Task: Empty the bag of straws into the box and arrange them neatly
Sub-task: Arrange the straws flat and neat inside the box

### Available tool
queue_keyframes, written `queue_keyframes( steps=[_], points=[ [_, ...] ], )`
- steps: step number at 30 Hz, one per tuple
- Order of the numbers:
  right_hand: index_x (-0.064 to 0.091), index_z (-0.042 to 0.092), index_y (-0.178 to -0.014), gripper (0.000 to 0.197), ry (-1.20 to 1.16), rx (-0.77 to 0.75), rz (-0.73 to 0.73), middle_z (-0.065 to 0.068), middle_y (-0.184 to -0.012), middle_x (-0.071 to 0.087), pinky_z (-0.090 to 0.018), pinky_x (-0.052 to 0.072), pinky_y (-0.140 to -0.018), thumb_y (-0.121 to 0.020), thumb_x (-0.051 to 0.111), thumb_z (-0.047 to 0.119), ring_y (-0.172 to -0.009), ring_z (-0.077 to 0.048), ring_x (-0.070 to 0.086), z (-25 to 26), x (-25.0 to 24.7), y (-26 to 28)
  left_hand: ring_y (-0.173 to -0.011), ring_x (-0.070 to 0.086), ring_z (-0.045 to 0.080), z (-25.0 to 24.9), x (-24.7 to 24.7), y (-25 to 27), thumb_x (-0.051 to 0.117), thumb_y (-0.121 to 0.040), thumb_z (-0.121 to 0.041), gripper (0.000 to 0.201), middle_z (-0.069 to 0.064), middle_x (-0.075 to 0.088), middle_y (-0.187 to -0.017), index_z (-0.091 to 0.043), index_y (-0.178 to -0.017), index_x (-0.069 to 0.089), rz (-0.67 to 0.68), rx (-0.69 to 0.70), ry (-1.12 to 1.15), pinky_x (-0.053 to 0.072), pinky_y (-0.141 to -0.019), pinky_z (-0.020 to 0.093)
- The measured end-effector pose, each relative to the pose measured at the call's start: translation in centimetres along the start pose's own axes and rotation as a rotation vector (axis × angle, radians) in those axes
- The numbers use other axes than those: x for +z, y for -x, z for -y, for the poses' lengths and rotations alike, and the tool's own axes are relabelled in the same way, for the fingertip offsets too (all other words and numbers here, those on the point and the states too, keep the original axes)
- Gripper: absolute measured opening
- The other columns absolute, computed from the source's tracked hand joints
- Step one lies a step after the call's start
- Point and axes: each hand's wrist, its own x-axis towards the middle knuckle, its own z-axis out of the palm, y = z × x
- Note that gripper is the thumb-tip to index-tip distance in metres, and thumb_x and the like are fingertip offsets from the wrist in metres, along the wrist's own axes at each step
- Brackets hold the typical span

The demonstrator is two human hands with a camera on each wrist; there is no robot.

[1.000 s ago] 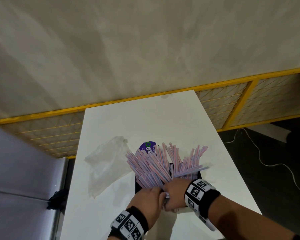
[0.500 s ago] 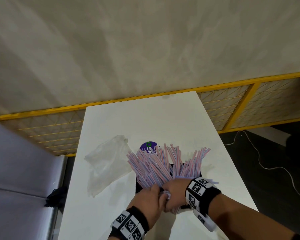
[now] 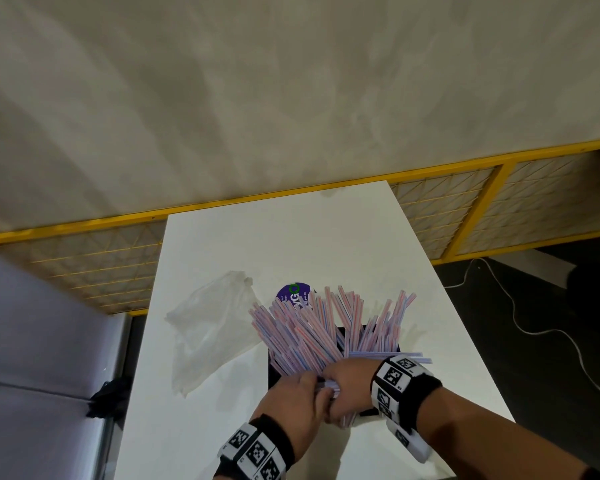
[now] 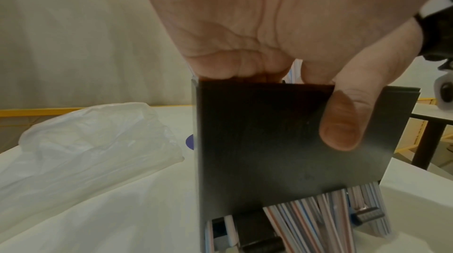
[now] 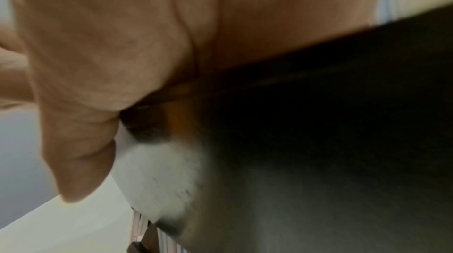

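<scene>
A fan of red-and-blue striped straws sticks out of a black box on the white table. The emptied clear bag lies to the left of the box. My left hand grips the box's near wall, with its thumb outside and its fingers curled inside. My right hand curls round the near ends of the straws. Straw ends show under the box. The right wrist view is blurred, with the palm against the dark box.
A purple round label lies on the table behind the straws. A few straws lie crosswise by my right wrist. A yellow mesh fence runs behind the table, and a white cable lies on the dark floor at right.
The straws on the right have been pulled closer together and stand steeper. Both hands have stayed at the straws' near ends, shifting only slightly.
</scene>
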Motion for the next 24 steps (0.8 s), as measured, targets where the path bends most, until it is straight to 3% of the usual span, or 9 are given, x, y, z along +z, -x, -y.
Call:
queue_keyframes(
  steps=[2, 9, 15, 21, 24],
  points=[
    [0.058, 0.021, -0.092, 0.034, 0.007, 0.008, -0.004, 0.0, -0.081, 0.056, -0.032, 0.043, -0.063, -0.076, 0.075, 0.047, -0.069, -0.019, 0.052, -0.11, -0.07, 0.08, -0.108, 0.055, 0.023, -0.03, -0.13, 0.0, 0.031, -0.103, -0.056, 0.043, 0.004, 0.063, -0.115, -0.022, -0.117, 0.053, 0.018, -0.009, 0.018, 0.044, -0.093, 0.034],
    [0.063, 0.015, -0.103, 0.041, 0.009, 0.005, -0.017, -0.013, -0.099, 0.068, -0.039, 0.052, -0.073, -0.077, 0.074, 0.045, -0.08, -0.025, 0.059, 0.13, 0.01, 0.4, -0.107, 0.05, 0.019, 0.15, 0.08, -0.04, 0.031, -0.103, -0.055, 0.039, 0.001, 0.056, -0.115, -0.024, -0.114, 0.051, -0.009, 0.021, 0.035, 0.039, -0.094, 0.03],
    [0.059, 0.021, -0.099, 0.046, 0.062, -0.006, -0.051, -0.005, -0.089, 0.065, -0.039, 0.054, -0.07, -0.072, 0.071, 0.056, -0.075, -0.023, 0.061, -0.44, 0.39, 0.61, -0.108, 0.048, 0.018, 0.21, 0.36, 0.01, 0.031, -0.103, -0.053, 0.038, -0.001, 0.052, -0.116, -0.024, -0.117, 0.051, -0.047, 0.034, 0.033, 0.037, -0.095, 0.027],
    [0.06, 0.02, -0.095, 0.044, 0.048, 0.017, -0.024, -0.009, -0.091, 0.066, -0.036, 0.05, -0.069, -0.074, 0.075, 0.055, -0.075, -0.024, 0.059, -0.31, 0.09, 0.55, -0.107, 0.047, 0.02, -0.15, 0.17, 0.15, 0.034, -0.104, -0.049, 0.034, 0.001, 0.049, -0.114, -0.02, -0.114, 0.048, -0.09, 0.05, -0.015, 0.036, -0.095, 0.028],
    [0.062, 0.018, -0.102, 0.048, 0.011, 0.009, -0.018, -0.009, -0.097, 0.069, -0.036, 0.052, -0.072, -0.074, 0.078, 0.054, -0.083, -0.026, 0.065, -0.26, 0.01, 0.6, -0.106, 0.05, 0.019, -0.07, 0.1, 0.14, 0.035, -0.104, -0.051, 0.03, -0.001, 0.051, -0.114, -0.025, -0.112, 0.047, -0.057, 0.034, 0.051, 0.039, -0.093, 0.028]
  ],
)
